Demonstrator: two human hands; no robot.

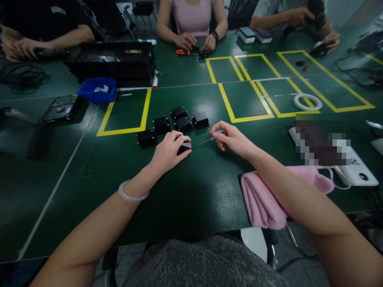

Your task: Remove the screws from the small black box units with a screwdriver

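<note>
My left hand [171, 149] is closed around a small black box [184, 146], pressing it down on the green table. In my right hand [229, 137] is a thin screwdriver [206, 140], pinched by its handle. Its shaft points left and its tip reaches the right side of that box; whether it sits in a screw is too small to tell. Just beyond my left hand stand several similar black boxes with small studs at their corners, among them a near-left one [146, 138] and a right one [200, 120].
Yellow tape outlines [253, 118] mark the table. A blue bin [98, 90] and a large black rack [119, 59] stand at the left. To the right lie a pink cloth [263, 199], a tape roll [307, 102] and a white device [359, 163]. Co-workers sit opposite, one near an orange screwdriver [183, 52].
</note>
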